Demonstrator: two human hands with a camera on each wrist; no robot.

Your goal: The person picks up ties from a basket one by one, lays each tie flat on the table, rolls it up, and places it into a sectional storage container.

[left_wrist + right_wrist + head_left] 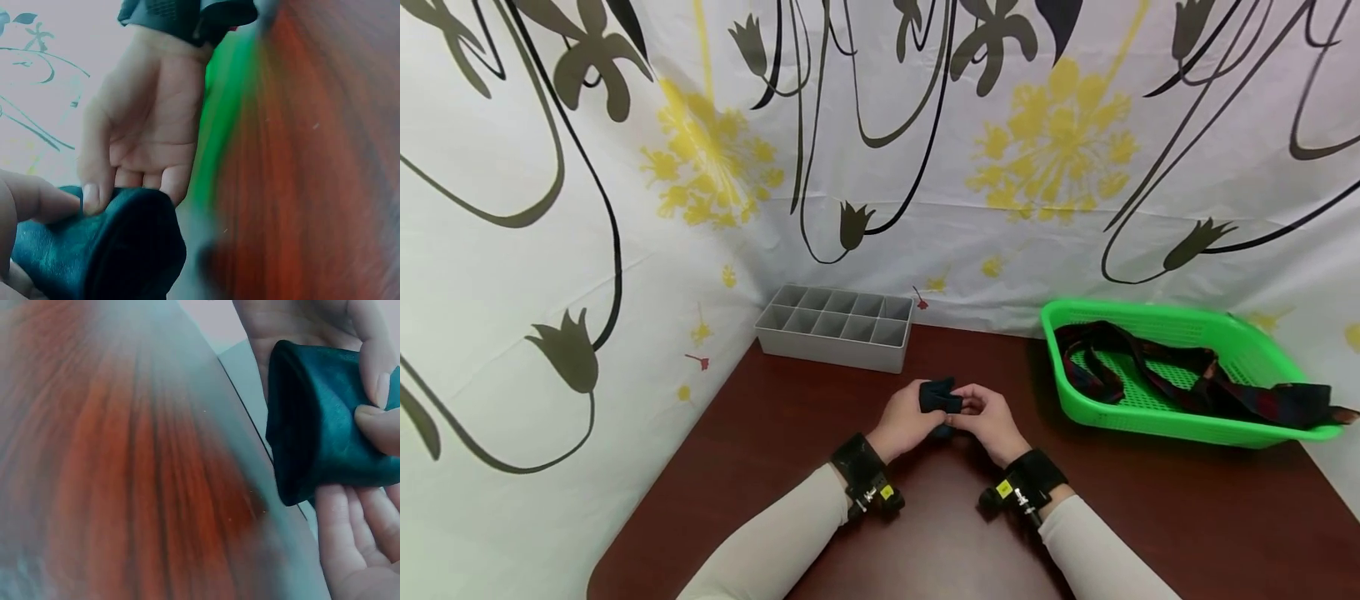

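Note:
A dark blue-green rolled necktie (938,396) is between both hands above the table, near its middle. My left hand (904,421) holds the roll from the left, and my right hand (992,423) pinches it from the right. The roll (134,244) shows an open round end in the left wrist view. There, the thumb of the right hand (156,112) presses on its upper edge beside a finger of the left hand. In the right wrist view, two thumbs meet on the side of the roll (334,412), with fingers underneath. Part of the cloth is hidden by the hands.
A grey divided box (827,350) with several compartments stands at the back left of the brown table (775,425). To the right, a green basket (1180,429) holds dark patterned neckties (1202,375); one end hangs over its rim. Printed curtains (880,183) enclose the back and left.

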